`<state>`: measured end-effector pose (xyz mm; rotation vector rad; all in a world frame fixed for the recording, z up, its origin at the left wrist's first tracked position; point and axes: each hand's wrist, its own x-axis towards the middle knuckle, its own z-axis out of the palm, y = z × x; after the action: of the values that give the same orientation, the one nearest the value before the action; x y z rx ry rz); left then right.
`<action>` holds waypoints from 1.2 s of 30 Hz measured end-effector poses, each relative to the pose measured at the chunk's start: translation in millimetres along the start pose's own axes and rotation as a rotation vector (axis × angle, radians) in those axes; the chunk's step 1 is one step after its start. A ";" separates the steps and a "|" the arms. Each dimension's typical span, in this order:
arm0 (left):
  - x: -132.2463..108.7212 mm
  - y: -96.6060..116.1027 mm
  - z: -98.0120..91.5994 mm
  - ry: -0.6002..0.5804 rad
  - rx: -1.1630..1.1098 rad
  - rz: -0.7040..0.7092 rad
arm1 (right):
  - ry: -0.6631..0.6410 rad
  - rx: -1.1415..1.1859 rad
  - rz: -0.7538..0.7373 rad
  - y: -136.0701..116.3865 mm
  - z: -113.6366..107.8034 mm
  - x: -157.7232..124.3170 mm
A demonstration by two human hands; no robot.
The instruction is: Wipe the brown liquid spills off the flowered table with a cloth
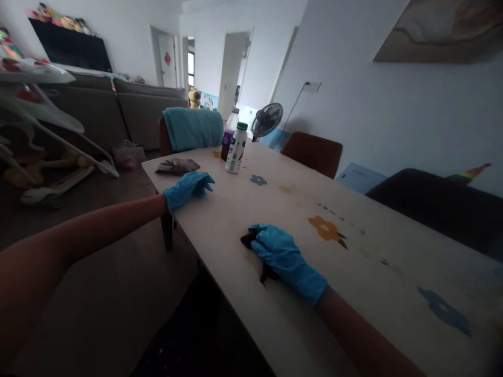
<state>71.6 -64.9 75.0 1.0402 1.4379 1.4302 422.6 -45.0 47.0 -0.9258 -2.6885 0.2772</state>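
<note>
gloves on, dark cloth down, extent of wiping unclear

the work looks under way: both hands are gloved in blue, and the dark cloth (247, 240) lies on the table (231, 214), a little in from the near long edge. the right hand (283, 255) covers most of it, fingers close together and curled over the cloth, which pokes out on 2 sides. the left hand (190, 188) has nothing in it; its fingers are loosely spread and bent, over the near long edge, and i cannot tell if they touch the surface.

no wet streak or smear shows clearly, so how much has been wiped cannot be told. what seems left is the far end: 2 bottles, a white bottle (236, 153) and a purple-labelled bottle (227, 139), stand near the far short edge, covering their patches, and a crumpled grey-brown cloth (178, 166) occupies the far corner of the near long edge.
</note>
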 end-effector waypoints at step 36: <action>25.0 -39.3 -28.6 -0.242 -0.051 0.185 | 0.086 -0.102 0.645 196.0 -31.8 167.1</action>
<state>36.7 -50.2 35.5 1.2928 1.1503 1.4062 418.8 214.2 57.9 -1.7747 -2.2661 0.2206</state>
